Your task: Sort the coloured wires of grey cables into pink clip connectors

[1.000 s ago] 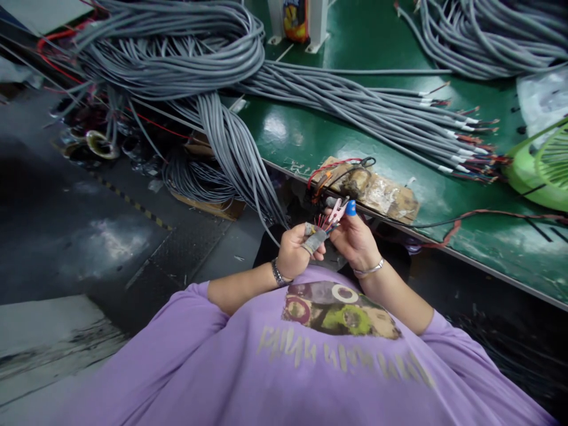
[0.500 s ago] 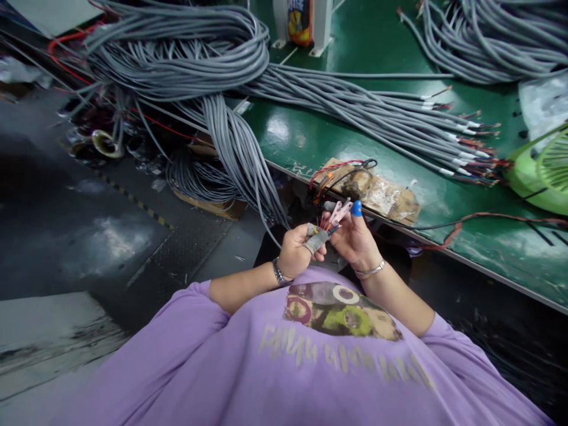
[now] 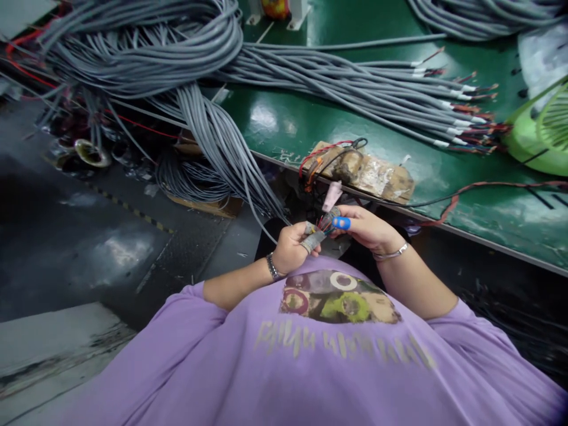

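In front of my belly, my left hand [image 3: 293,247] is closed round the end of a grey cable, grey wrapping on its thumb and finger. Thin coloured wires [image 3: 327,226], red and bluish among them, fan out from its fingertips. My right hand [image 3: 370,229] pinches at these wires from the other side, its thumb in a blue finger cover [image 3: 341,223]. Just beyond its fingertips stands a pale pink piece [image 3: 332,196], whose kind I cannot make out. The right fingertips are partly hidden behind the thumb.
A green bench [image 3: 275,124] carries a big coil of grey cables [image 3: 177,59], their stripped ends [image 3: 470,127] fanned to the right. A taped cardboard block [image 3: 364,171] lies at the edge. On the right is a green fan [image 3: 544,127]; more cable [image 3: 195,183] hangs below.
My right hand has turned and come lower, its thumb now lying across the wires instead of pointing up. The pink piece now sticks up beyond the fingers. The whole view has shifted slightly.
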### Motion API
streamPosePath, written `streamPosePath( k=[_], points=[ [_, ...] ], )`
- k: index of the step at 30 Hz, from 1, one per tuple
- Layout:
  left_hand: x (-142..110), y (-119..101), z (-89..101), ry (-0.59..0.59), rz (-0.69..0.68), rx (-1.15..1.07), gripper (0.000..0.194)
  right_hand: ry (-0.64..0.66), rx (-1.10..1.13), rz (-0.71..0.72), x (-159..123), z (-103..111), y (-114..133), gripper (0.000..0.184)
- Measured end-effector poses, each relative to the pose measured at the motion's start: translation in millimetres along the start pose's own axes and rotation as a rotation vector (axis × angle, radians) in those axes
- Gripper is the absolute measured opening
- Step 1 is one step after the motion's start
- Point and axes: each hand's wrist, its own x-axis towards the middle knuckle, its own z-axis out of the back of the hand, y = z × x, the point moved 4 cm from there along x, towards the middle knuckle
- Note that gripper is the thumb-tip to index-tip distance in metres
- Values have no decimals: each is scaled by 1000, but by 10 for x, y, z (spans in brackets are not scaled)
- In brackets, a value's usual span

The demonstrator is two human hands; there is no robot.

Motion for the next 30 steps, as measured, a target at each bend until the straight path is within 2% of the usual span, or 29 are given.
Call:
streamPosePath(
  k=[4, 7, 10, 12, 14, 17, 22, 27, 30],
  points=[
    [37, 42, -38, 50, 57, 27, 36, 17, -153, 100, 5, -53, 133, 23],
    [63, 83, -93, 181, 159, 55, 36, 64, -273, 127, -2, -136, 176, 20],
    [77, 103, -116, 272, 215, 80, 35, 43, -368, 172, -24, -186, 187, 19],
    [87, 103, -93, 236, 205, 69, 36, -36, -357, 215, -51, -170, 182, 19],
    [94, 109, -59, 151, 184, 34, 39, -131, -292, 230, -85, -125, 142, 21],
    [103, 140, -41, 72, 159, -11, 42, -208, -180, 182, -124, -86, 4, 28],
    [148, 145, -64, 125, 167, -8, 41, -299, -6, 200, -147, -118, -169, 28],
    [191, 32, -34, 232, 62, 182, 35, -299, -3, 195, -111, -159, -146, 25],
    [168, 40, -24, 216, 61, 175, 35, -294, -31, 189, -73, -176, -120, 25]
  ],
)
